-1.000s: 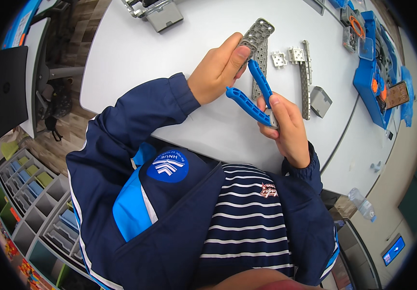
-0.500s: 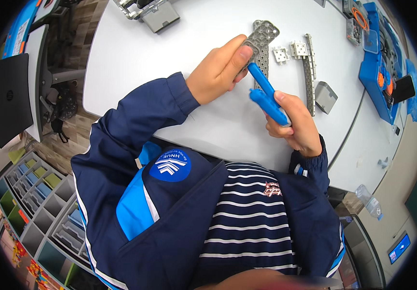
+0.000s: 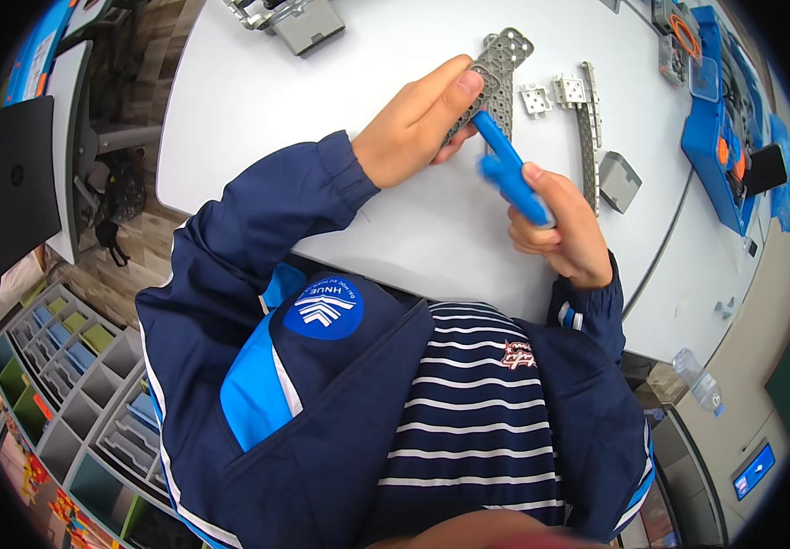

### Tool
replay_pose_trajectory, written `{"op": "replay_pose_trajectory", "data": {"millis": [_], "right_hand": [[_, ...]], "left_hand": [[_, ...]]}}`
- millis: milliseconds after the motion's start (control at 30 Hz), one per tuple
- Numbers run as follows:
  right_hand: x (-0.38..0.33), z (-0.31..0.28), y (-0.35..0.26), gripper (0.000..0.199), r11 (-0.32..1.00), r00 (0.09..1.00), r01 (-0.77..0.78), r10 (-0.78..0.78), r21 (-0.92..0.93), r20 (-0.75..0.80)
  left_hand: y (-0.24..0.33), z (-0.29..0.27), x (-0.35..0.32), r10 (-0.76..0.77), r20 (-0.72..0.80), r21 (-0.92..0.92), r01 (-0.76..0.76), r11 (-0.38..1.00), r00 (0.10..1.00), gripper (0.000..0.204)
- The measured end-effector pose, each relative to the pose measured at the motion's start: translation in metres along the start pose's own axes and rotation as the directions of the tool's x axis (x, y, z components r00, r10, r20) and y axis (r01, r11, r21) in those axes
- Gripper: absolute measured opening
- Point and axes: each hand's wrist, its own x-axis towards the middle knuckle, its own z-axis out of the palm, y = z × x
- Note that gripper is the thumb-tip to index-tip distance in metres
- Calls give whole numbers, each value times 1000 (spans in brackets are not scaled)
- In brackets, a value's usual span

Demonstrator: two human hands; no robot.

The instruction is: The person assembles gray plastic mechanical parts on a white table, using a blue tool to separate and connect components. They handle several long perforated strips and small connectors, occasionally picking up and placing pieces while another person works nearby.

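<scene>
My left hand (image 3: 422,119) is closed on a grey perforated plastic building piece (image 3: 491,78), made of overlapping hole-studded plates and beams. In my right hand (image 3: 564,224) is a blue pliers-like tool (image 3: 518,183), its two arms angled slightly apart. The tip of its upper arm meets the lower side of the grey piece, near my left fingertips; whether it grips anything there is hidden. Right of the piece lie a small white connector block (image 3: 536,101), another white block (image 3: 570,90) and a long grey beam (image 3: 590,146). A grey box-shaped part (image 3: 619,181) sits beside the beam.
The white table (image 3: 257,119) bears a grey part assembly (image 3: 308,26) at the far left. At the right stand a blue tray (image 3: 715,174) with orange parts and a black phone-like slab (image 3: 765,168). A clear bottle (image 3: 698,382) is beyond the table's right edge.
The tool's two arms have come closer together in my right hand, the lower one blurred by motion. The grey piece and my left hand have shifted slightly up.
</scene>
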Motion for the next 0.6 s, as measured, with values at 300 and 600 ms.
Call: {"op": "replay_pose_trajectory", "data": {"millis": [300,600], "right_hand": [[-1,24,10,38,955,990,45,-82,-294,-115],[-6,29,5,38,948,997,-13,-13,-318,-80]], "left_hand": [[-7,7,2,144,-195,108,-124,986,970,48],[-12,6,1,120,-162,29,-117,993,979,51]]}}
